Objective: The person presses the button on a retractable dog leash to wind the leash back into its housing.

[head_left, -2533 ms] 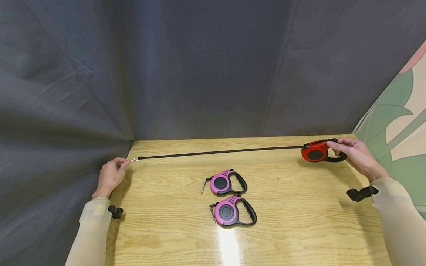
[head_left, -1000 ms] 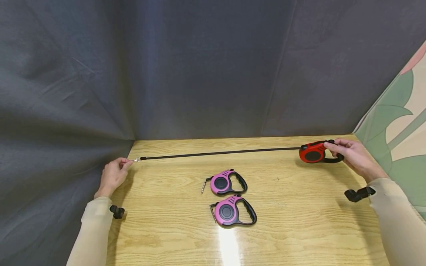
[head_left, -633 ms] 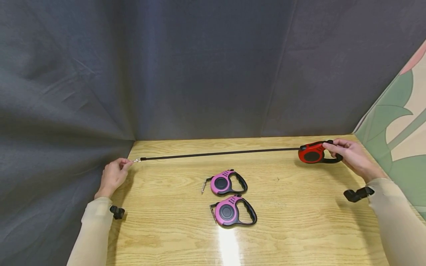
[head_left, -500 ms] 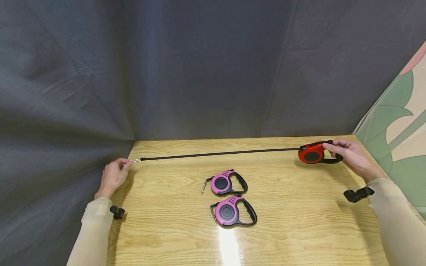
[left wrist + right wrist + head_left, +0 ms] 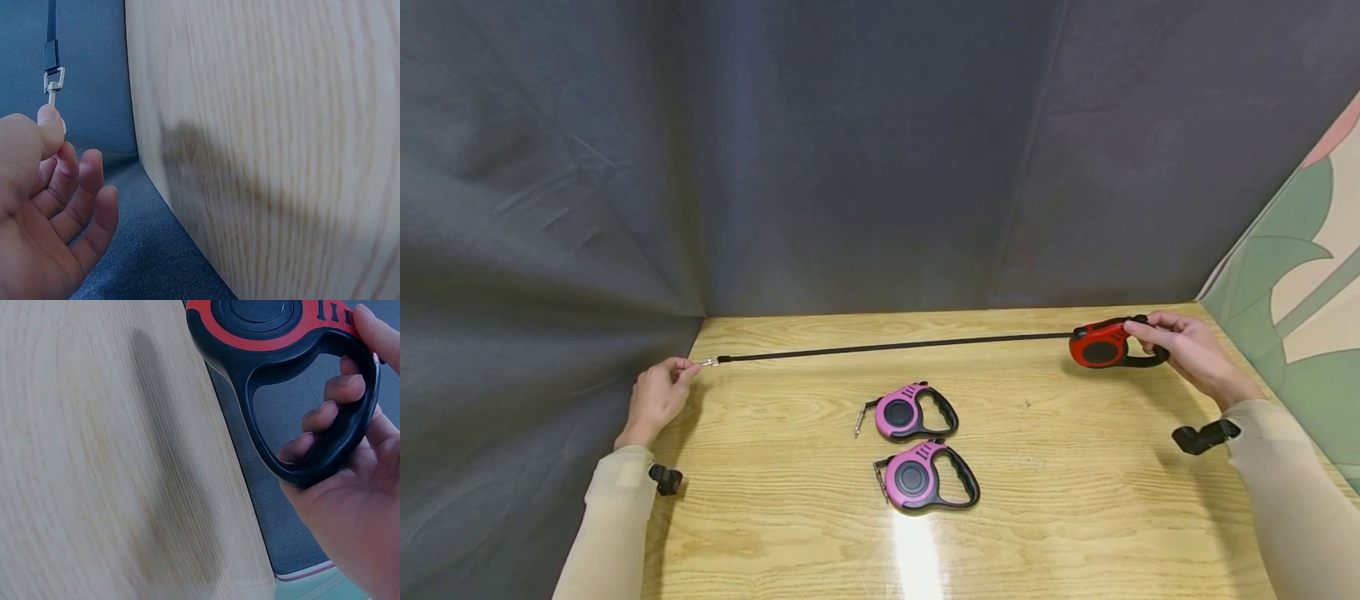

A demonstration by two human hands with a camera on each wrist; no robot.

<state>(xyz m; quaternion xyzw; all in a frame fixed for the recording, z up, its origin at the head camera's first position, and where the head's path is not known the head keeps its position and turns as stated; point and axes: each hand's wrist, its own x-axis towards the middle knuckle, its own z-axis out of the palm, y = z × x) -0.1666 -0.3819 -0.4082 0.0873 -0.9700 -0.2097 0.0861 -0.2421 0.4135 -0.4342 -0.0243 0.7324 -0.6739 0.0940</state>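
My right hand grips the black handle of a red retractable leash at the table's far right, fingers curled through the handle, thumb on its top. Its black strap runs taut to the left across the back of the table. My left hand pinches the metal clip at the strap's end, near the far left corner; the left wrist view shows thumb and forefinger on the clip. Two pink leashes lie in the table's middle.
The wooden table is walled by dark grey cloth at the back and left. A patterned green and cream panel stands at the right. Black wrist camera mounts show on both sleeves.
My right hand has brought the red leash slightly left, and the clip end has edged slightly right. The strap stays taut. The pink leashes have not moved.
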